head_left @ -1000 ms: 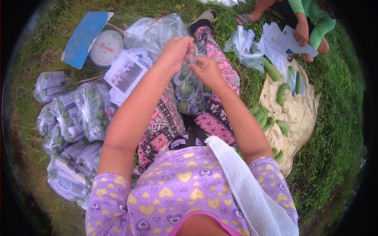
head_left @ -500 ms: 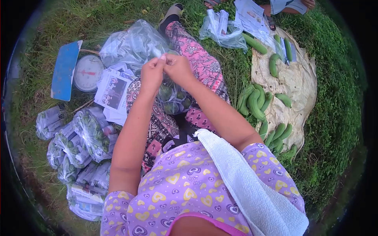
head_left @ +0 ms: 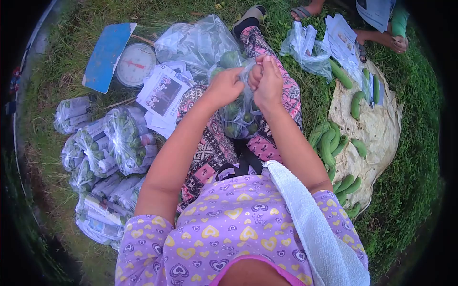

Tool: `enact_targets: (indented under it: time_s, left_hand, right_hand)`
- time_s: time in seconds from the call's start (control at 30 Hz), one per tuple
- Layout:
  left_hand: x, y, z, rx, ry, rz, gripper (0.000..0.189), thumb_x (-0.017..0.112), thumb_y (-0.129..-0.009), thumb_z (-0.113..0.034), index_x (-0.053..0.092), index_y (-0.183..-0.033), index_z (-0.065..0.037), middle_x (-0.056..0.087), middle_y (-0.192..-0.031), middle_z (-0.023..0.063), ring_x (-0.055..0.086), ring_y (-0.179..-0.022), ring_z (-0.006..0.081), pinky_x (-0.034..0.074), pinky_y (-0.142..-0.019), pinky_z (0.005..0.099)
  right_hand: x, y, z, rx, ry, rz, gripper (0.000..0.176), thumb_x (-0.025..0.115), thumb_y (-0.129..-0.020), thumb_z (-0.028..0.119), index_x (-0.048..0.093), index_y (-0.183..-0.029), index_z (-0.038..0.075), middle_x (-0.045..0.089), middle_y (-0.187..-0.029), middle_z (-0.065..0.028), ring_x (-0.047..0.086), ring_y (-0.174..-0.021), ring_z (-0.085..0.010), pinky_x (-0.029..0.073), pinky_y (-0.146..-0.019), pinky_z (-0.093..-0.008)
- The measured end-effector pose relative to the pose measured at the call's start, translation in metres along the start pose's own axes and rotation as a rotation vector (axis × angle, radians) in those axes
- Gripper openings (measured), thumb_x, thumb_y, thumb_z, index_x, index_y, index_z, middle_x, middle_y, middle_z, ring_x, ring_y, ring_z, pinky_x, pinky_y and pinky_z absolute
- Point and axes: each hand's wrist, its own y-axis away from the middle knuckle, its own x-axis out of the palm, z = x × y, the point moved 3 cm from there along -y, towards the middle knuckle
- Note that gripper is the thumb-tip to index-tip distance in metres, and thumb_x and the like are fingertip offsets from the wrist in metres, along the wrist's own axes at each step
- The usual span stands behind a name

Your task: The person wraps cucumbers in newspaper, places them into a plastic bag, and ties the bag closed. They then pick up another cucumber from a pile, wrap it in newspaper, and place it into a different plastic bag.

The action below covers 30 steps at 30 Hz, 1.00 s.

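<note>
A clear plastic bag (head_left: 234,114) of round green vegetables stands between my legs. My right hand (head_left: 268,82) is a fist around the gathered plastic at its upper right. Curled against the bag's upper left side, my left hand (head_left: 226,87) grips the plastic; its fingertips are partly hidden. Just beyond my hands lies a large, loose clear plastic bag (head_left: 191,43). Printed paper sheets (head_left: 164,93) are spread beside my leg on the left.
A dial scale (head_left: 136,65) with a blue pan (head_left: 109,57) sits at the left. Several packed bags (head_left: 126,138) are piled below it. Long green gourds (head_left: 329,145) lie on and beside a tan sheet (head_left: 377,148) at the right. Another person's hand (head_left: 399,44) shows at upper right.
My hands, pinched together at the bag's top before, are now apart, with the right one clenched on the plastic. The camera view has shifted, moving the surroundings rightward in the picture.
</note>
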Motion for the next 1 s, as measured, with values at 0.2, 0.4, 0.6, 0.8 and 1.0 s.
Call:
enact_targets:
  time_s: [0.2,0.4,0.6,0.8,1.0]
  left_hand:
    - [0.002,0.003,-0.017,-0.025,-0.199,0.232,0.031,0.057,-0.076,-0.018,0.057,-0.102,-0.001,0.062,-0.093,0.0230,0.059,-0.092,0.0395,0.046,-0.076,0.0442]
    - [0.011,0.006,-0.010,0.195,0.004,-0.011,0.026,0.052,-0.083,-0.018,0.058,-0.095,0.005,0.062,-0.091,0.0236,0.060,-0.089,0.0388,0.045,-0.075,0.0402]
    - [0.011,-0.002,0.029,-0.011,0.026,0.057,0.032,0.043,-0.090,-0.020,0.058,-0.086,0.008,0.056,-0.073,0.0227,0.055,-0.068,0.0298,0.040,-0.064,0.0401]
    - [0.003,-0.002,0.027,-0.144,0.012,0.063,0.044,0.045,-0.090,-0.034,0.062,-0.080,0.006,0.057,-0.065,0.0173,0.054,-0.062,0.0227,0.040,-0.061,0.0378]
    - [0.002,-0.002,0.032,-0.237,0.351,0.057,0.046,0.047,-0.089,-0.037,0.064,-0.076,0.004,0.062,-0.068,0.0077,0.054,-0.065,0.0138,0.042,-0.063,0.0279]
  right_hand:
    - [0.029,0.000,-0.006,-0.623,0.717,0.147,0.023,0.042,-0.094,0.021,0.051,-0.086,0.002,0.049,-0.065,-0.0099,0.050,-0.061,-0.0241,0.040,-0.059,-0.0351]
    - [0.035,0.019,0.016,-0.546,0.798,0.244,0.020,0.046,-0.087,0.018,0.055,-0.096,0.001,0.059,-0.086,-0.0199,0.057,-0.088,-0.0357,0.043,-0.076,-0.0390]
    - [-0.010,0.008,0.029,-0.915,1.308,0.317,0.036,0.054,-0.074,0.011,0.054,-0.108,0.000,0.055,-0.104,-0.0194,0.051,-0.099,-0.0361,0.042,-0.085,-0.0419]
    - [-0.022,0.001,0.027,-0.729,1.502,0.348,0.014,0.058,-0.076,0.011,0.062,-0.087,0.004,0.060,-0.083,-0.0162,0.056,-0.080,-0.0351,0.045,-0.072,-0.0428]
    - [-0.001,-0.002,0.041,-0.755,1.448,0.254,0.012,0.058,-0.076,0.014,0.061,-0.078,0.002,0.058,-0.075,-0.0175,0.056,-0.075,-0.0359,0.045,-0.068,-0.0424]
